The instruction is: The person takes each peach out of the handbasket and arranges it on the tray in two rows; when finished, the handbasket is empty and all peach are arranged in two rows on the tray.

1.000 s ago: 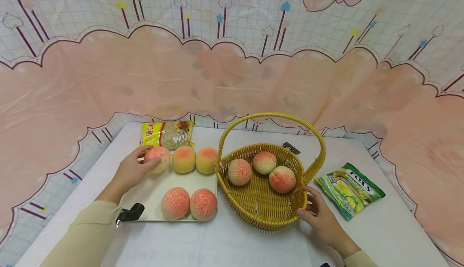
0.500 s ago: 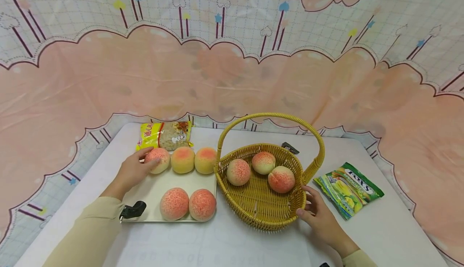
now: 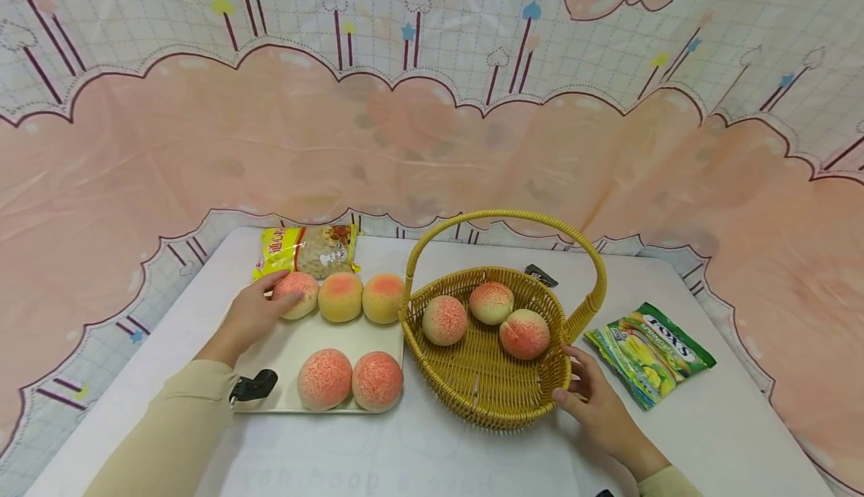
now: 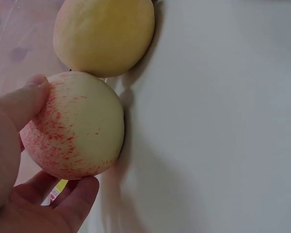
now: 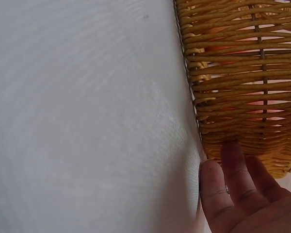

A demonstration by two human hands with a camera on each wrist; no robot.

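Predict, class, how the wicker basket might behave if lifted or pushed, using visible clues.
The wicker basket is probably light for its size, since gaps show in its weave. Its handle likely stays stiff, as it arches up unsupported. If pushed sharply, the three rounded peaches inside may roll, with bare basket floor beside them.

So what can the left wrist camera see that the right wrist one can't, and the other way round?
Only left wrist: the left hand holding a red-speckled peach, a yellow peach next to it and the tray.
Only right wrist: the right hand touching the outside of the basket.
Both: one hand with fingers on something, beside a whitish surface.
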